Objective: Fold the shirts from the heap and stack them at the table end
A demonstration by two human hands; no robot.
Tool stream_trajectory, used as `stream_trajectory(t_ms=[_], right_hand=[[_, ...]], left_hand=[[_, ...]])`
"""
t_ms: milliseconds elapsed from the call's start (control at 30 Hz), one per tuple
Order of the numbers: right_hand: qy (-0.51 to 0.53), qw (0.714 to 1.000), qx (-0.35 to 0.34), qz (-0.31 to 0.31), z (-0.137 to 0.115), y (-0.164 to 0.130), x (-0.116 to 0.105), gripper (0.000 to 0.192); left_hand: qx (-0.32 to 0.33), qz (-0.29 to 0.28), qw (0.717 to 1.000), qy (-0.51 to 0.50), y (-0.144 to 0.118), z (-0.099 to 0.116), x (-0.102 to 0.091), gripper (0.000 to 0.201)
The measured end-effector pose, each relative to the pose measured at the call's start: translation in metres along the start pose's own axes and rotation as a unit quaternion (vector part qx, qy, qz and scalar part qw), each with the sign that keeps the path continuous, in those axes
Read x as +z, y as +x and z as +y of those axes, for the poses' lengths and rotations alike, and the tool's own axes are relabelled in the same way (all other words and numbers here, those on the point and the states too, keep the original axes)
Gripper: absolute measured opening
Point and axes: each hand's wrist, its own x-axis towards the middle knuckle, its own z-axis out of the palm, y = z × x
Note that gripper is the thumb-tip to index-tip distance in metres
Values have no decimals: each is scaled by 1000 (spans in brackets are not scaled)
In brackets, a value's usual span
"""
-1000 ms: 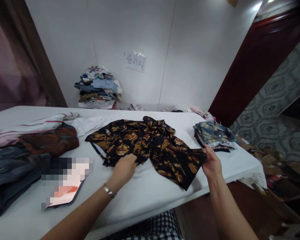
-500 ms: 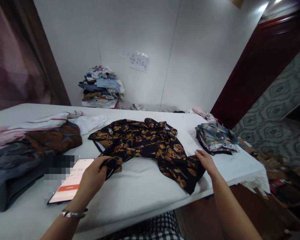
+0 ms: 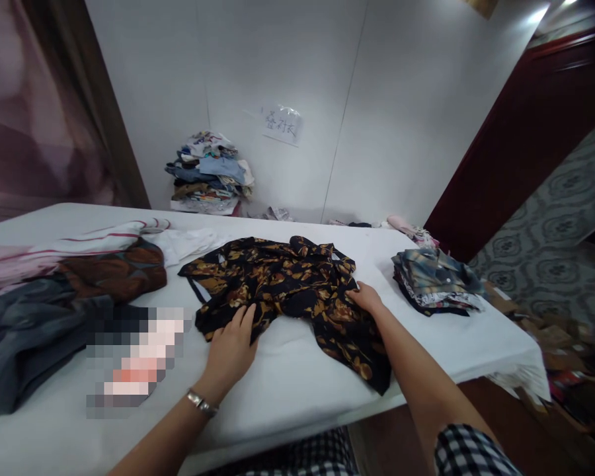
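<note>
A black shirt with a gold floral print [image 3: 287,277] lies crumpled in the middle of the white table [image 3: 287,383]. My left hand [image 3: 231,347] lies flat on the shirt's near left edge, fingers apart, with a metal bracelet on the wrist. My right hand [image 3: 364,297] sits on the shirt's right side with its fingers curled into the fabric. The shirt's lower right corner hangs toward the table's front edge, partly hidden under my right forearm.
A folded stack of clothes [image 3: 434,277] sits at the right end of the table. Loose dark, brown and striped garments [image 3: 54,291] are heaped at the left, beside a phone [image 3: 133,360]. Another clothes pile [image 3: 211,172] stands against the back wall. Boxes [image 3: 560,337] lie on the floor at right.
My left hand let go of the shirt's left corner and now presses flat on its edge. My right hand moved from the right hem inward onto the shirt's middle right.
</note>
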Motion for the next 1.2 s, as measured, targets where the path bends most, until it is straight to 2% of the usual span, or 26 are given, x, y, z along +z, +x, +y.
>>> stream_trajectory(t_ms=[100, 167, 233, 333, 400, 533, 633, 733, 767, 833, 867, 900, 967, 1000, 1033, 1100, 1133, 1200], right_hand=[[156, 985, 79, -9, -5, 6, -9, 15], [276, 952, 133, 4, 2, 2, -32, 12], [359, 921, 149, 18, 16, -9, -59, 11], [461, 867, 189, 15, 41, -40, -85, 13], [485, 845, 221, -25, 55, -65, -88, 16], [456, 860, 218, -72, 68, -100, -77, 19], [466, 851, 218, -100, 62, -96, -71, 16], [471, 837, 244, -136, 35, -57, -72, 9], [464, 839, 252, -134, 19, -37, -75, 5], [459, 852, 238, -86, -20, 10, -89, 9], [483, 852, 200, -41, -43, 35, -101, 12], [521, 842, 143, 8, -66, 58, -114, 13], [597, 799, -7, 75, -108, 95, -146, 8], [619, 776, -72, 103, -125, 106, -162, 7], [632, 756, -115, 126, -139, 113, -175, 7], [639, 737, -158, 153, -155, 113, -195, 8], [637, 738, -157, 158, -157, 107, -200, 9], [625, 757, -119, 149, -153, 90, -202, 12]], left_hand=[[-15, -28, 999, 14, 7, -12, -8, 62], [3, -10, 1000, 9, 6, -24, -18, 57], [35, 14, 999, -2, 1, -35, -26, 51], [63, 15, 998, -24, -14, -46, -25, 51], [64, -2, 998, -27, -26, -50, -15, 49], [53, -43, 997, -20, -39, -56, 3, 41], [29, -92, 995, -1, -23, -59, -10, 41], [-14, -92, 995, 41, 31, -56, -52, 37], [-17, -68, 995, 68, 55, -52, -72, 35], [-22, -7, 995, 102, 107, -41, -122, 33], [-27, 29, 993, 111, 131, -34, -150, 34], [-34, 104, 988, 107, 152, -27, -179, 34], [-26, 198, 974, 111, 183, -11, -236, 43], [-52, 268, 957, 94, 192, -5, -260, 43], [-31, 320, 943, 87, 197, -1, -281, 44], [13, 361, 929, 81, 198, 2, -307, 45], [31, 359, 929, 82, 195, 0, -311, 44], [38, 336, 937, 83, 186, -8, -304, 41]])
